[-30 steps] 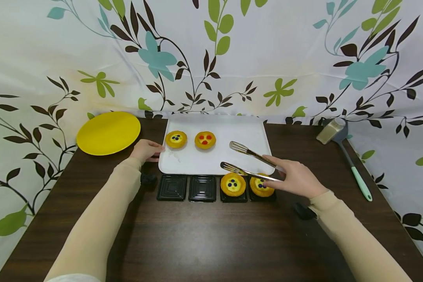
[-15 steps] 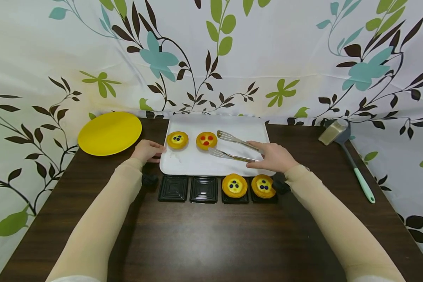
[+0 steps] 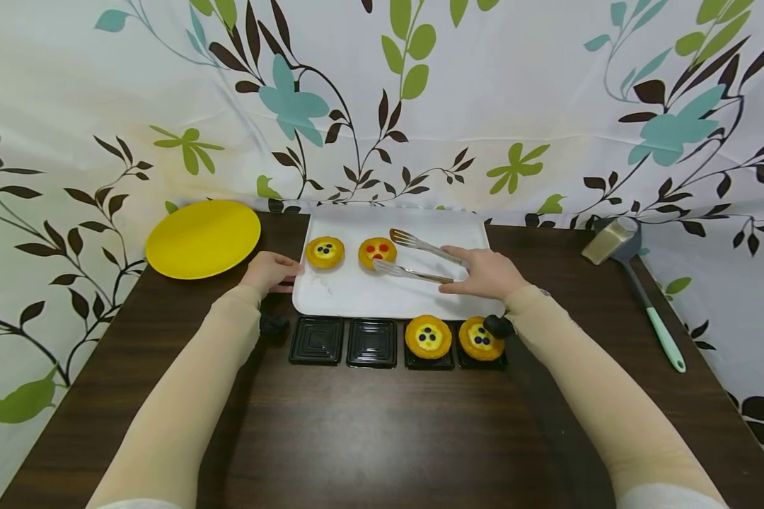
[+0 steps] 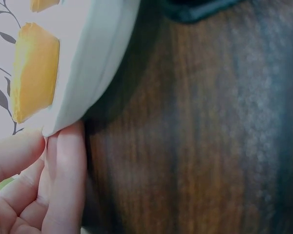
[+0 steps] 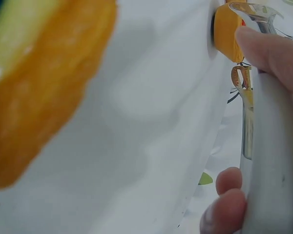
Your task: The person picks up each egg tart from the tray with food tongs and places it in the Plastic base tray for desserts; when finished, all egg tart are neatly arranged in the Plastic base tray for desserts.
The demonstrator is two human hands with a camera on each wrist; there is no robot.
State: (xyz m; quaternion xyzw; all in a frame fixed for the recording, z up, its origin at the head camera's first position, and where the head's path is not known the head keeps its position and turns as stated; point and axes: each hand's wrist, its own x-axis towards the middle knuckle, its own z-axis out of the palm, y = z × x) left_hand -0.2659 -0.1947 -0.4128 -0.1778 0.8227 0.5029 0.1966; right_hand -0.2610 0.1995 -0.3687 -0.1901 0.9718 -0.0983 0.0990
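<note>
My left hand (image 3: pixel 270 272) pinches the left edge of the white tray (image 3: pixel 344 298), thumb above the rim and fingers below, as the left wrist view shows. On that tray lie an egg tart with blue dots (image 3: pixel 325 252) and, to its right, an egg tart with red dots (image 3: pixel 372 246). My right hand (image 3: pixel 489 274) holds metal tongs (image 3: pixel 420 274) over the tray. The tongs' arms are spread, their tips at the right side of the red-dotted tart; whether they touch it I cannot tell.
Before the tray stands a row of small black square trays (image 3: pixel 316 341). The two right ones carry blue-dotted egg tarts (image 3: pixel 429 338). A yellow plate (image 3: pixel 202 239) lies at the back left. At the right are a spatula with a green handle (image 3: pixel 665 339) and a beige block-like object (image 3: pixel 609 240).
My right hand moved the tongs left and away from me, from above the right-hand tarts to the red-dotted tart. The left hand stayed at the tray's edge.
</note>
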